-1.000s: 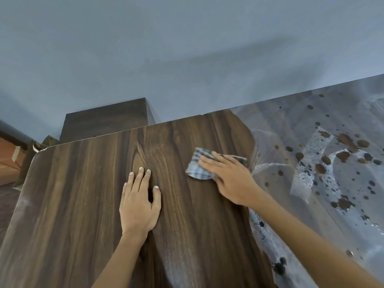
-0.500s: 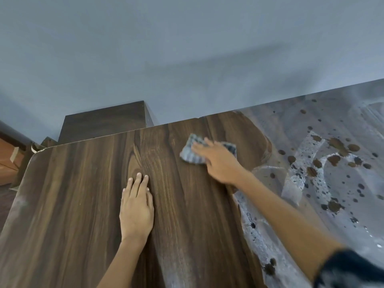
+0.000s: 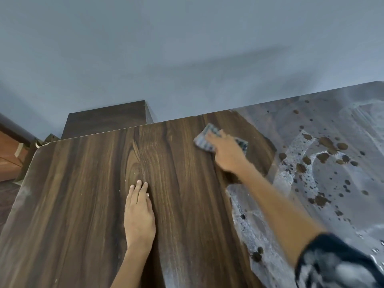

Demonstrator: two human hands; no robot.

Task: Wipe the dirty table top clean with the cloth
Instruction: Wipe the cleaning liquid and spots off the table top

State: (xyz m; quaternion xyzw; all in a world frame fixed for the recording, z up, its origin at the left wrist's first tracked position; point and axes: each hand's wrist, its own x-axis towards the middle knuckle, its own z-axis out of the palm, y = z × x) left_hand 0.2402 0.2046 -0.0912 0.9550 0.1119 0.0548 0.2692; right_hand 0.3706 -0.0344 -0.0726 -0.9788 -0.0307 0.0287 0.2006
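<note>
Item 1, far left: wooden furniture edge (image 3: 10, 154), low beside the table corner. Not part of the job.

Item 2: dark cabinet (image 3: 106, 118) behind the table, against the grey-blue wall (image 3: 187, 48).

Item 3: table top (image 3: 83, 204), dark wood grain. The left and centre read clean; I judge that portion finished.

Item 4: my left hand (image 3: 139, 213), flat on the clean wood, fingers straight and drawn together, holding nothing. A second ago the thumb stood out to the side; it now lies tucked in. The hand sits nearer me in the view than it did.

Item 5: checked cloth (image 3: 204, 140), bunched, lying on the table top close to its far edge, at the border of clean and dirty.

Item 6: my right hand (image 3: 226, 152), pressing down on the cloth, fingers extended over it; blur hides whether they curl at the tips. Since a second ago hand and cloth have travelled away from me towards the far edge, so the stroke runs outward.

Item 7, right: white smeared film (image 3: 332, 183) with brown spots (image 3: 323, 157), unwiped. I judge roughly half the surface outstanding; work must carry rightward.
</note>
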